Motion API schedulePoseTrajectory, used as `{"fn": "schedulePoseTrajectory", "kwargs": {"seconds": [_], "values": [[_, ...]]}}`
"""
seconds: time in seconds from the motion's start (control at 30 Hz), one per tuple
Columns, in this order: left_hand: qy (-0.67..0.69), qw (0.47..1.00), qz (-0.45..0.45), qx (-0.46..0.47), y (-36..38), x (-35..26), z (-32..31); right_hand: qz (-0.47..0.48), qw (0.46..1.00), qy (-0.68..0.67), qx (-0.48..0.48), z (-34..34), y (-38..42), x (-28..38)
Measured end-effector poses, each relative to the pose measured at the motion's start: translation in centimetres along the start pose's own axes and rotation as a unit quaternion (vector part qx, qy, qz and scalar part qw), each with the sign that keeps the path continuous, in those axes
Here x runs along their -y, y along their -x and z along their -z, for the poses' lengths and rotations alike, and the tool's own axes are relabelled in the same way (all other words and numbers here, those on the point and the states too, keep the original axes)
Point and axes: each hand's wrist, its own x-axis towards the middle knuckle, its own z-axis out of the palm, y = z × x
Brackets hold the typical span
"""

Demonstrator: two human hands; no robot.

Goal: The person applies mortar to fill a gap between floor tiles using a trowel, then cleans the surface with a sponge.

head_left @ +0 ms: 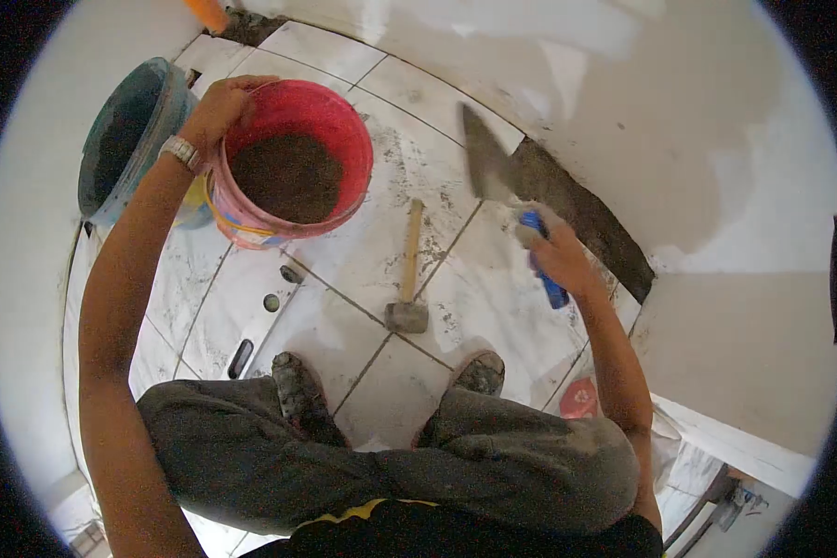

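Observation:
My left hand [225, 113] is closed on the rim of a red bucket [352, 139], which holds dark, grainy mortar [288, 177]. My right hand [560, 253] grips the blue handle of a trowel [488, 158]; its pointed blade is slightly blurred and extends up and left, over the floor by the untiled strip [581, 209] along the wall. Between the two hands a mallet [406, 317] with a wooden handle lies on the pale tiles.
A teal bucket [126, 139] stands left of the red one. A level [268, 321] lies on the tiles [344, 316] near my left shoe [302, 391]. A red object [578, 398] is by my right knee. Walls rise on both sides.

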Motion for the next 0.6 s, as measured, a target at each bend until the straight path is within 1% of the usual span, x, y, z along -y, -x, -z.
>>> {"fn": "schedulePoseTrajectory", "kwargs": {"seconds": [0.03,0.07,0.1,0.13,0.2,0.23,0.3,0.33,0.4,0.47,0.5,0.53,0.57,0.6], "values": [[0.036,0.998,0.014,0.044,-0.8,0.8,0.4,0.103,0.994,0.009,0.015,-1.5,-0.7,1.3],[0.052,0.996,0.019,0.068,-1.0,0.7,0.4,0.204,0.978,0.018,0.028,-2.8,-1.8,2.6],[0.069,0.993,0.025,0.092,-1.1,0.6,0.4,0.212,0.974,0.048,0.066,-4.1,-2.8,4.1],[0.045,0.994,0.034,0.092,-1.1,-0.3,0.3,0.221,0.967,0.079,0.102,-5.2,-4.1,5.9],[0.02,0.994,0.044,0.094,-1.1,-0.8,0.0,0.254,0.955,0.11,0.104,-6.7,-6.8,8.6],[0.049,0.996,0.022,0.077,-1.2,-0.5,0.0,0.254,0.956,0.107,0.103,-6.1,-8.1,9.0],[0.077,0.996,0.002,0.055,-1.4,0.4,0.7,0.325,0.918,0.163,0.157,-5.0,-10.4,9.9],[0.06,0.996,0.004,0.068,-1.7,0.7,1.6,0.331,0.915,0.163,0.163,-4.2,-11.1,9.8],[0.039,0.996,0.007,0.08,-1.6,1.2,2.9,0.303,0.901,0.255,0.176,-1.5,-11.6,8.9],[0.042,0.998,-0.022,0.039,-0.9,0.1,1.9,0.309,0.91,0.237,0.139,0.8,-12.1,6.1],[0.044,0.998,-0.023,0.036,-0.7,0.0,2.1,0.256,0.928,0.224,0.154,2.4,-10.8,6.5],[0.009,0.999,-0.007,0.033,-0.8,-0.2,2.0,0.198,0.942,0.212,0.168,3.9,-9.1,6.9],[-0.025,0.999,0.007,0.031,-1.0,-0.4,1.9,0.194,0.942,0.217,0.165,4.6,-8.0,6.0],[-0.018,0.999,0.005,0.036,-0.9,-0.5,2.1,0.152,0.964,0.19,0.112,5.3,-6.9,4.6]]}}
